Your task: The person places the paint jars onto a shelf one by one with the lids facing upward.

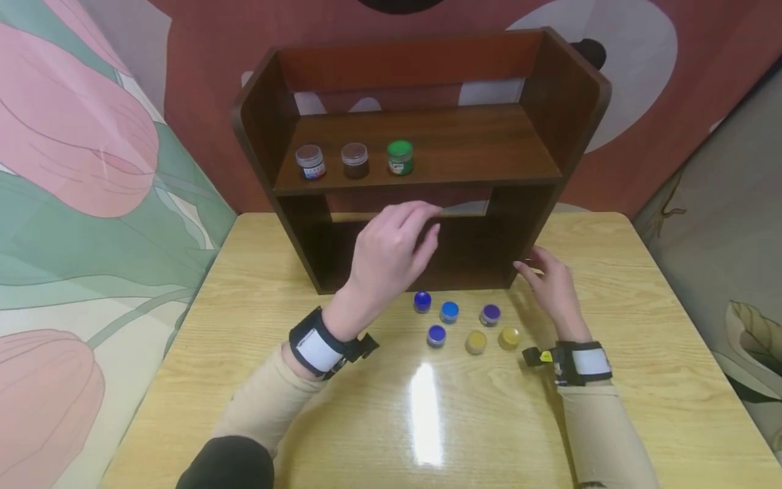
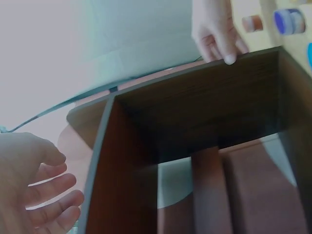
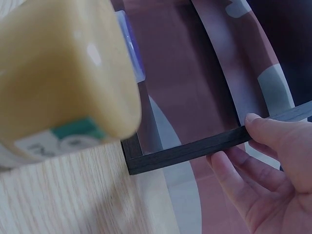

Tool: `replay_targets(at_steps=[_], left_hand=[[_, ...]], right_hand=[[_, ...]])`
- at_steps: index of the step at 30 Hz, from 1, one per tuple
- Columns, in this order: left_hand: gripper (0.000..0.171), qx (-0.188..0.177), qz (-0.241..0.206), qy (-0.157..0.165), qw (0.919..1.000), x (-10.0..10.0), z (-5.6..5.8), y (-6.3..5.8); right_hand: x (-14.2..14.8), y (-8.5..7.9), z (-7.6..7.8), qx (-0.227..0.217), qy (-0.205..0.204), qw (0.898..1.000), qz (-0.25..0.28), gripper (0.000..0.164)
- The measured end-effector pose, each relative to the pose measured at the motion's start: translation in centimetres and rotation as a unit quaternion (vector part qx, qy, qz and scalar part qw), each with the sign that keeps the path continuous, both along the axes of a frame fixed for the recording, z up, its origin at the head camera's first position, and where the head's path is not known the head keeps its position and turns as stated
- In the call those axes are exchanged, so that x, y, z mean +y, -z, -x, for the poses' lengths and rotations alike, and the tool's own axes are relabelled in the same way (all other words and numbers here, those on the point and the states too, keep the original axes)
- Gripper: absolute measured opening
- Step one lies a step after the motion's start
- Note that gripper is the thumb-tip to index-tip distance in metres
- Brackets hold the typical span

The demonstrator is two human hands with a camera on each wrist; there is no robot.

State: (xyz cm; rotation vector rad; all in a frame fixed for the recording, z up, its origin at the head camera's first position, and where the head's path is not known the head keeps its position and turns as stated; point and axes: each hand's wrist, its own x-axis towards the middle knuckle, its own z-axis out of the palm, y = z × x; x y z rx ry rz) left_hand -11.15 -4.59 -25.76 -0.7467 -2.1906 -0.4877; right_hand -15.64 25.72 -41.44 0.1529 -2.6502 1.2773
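A dark brown wooden shelf [image 1: 427,146] stands on the table. In front of its lower compartment my left hand [image 1: 391,248] is raised, fingers loosely bent, with nothing in them. The left wrist view shows that hand [image 2: 41,187] beside the shelf's middle board. At the lower right of the shelf, my right hand [image 1: 552,288] pinches the edge of the side panel [image 3: 195,148], thumb on one face and fingers on the other. Three paint jars stand in a row on the upper board: one with a white label [image 1: 311,163], a dark brown one [image 1: 355,161] and a green one [image 1: 400,157].
Several small paint jars stand on the table before the shelf: a dark blue jar [image 1: 422,301], a lighter blue jar [image 1: 449,312], another blue jar [image 1: 436,335], a purple jar [image 1: 490,314] and two yellow jars, including this nearer-right yellow jar [image 1: 510,337]. Patterned cloth [image 1: 110,170] hangs around the table.
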Motion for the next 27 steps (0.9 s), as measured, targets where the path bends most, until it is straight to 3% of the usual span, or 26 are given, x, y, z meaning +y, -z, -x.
replay_targets(at_steps=[7,14,21,27], left_hand=[[0.021,-0.045,0.032,-0.004,0.9985,0.0,-0.3,2.9],[0.022,-0.116,0.075,-0.018,0.9902,-0.1,0.0,6.5],[0.030,-0.213,0.124,-0.029,0.9688,-0.4,0.5,9.9],[0.039,-0.267,0.165,-0.046,0.9483,-0.5,0.8,11.8]], right_hand=[[0.0,0.0,0.1,-0.004,0.002,1.000,0.000,0.042],[-0.1,-0.1,0.1,-0.004,0.003,1.000,0.001,0.041],[-0.1,-0.1,0.1,-0.005,0.002,1.000,-0.002,0.041],[-0.1,0.0,0.1,-0.006,0.004,1.000,-0.004,0.041]])
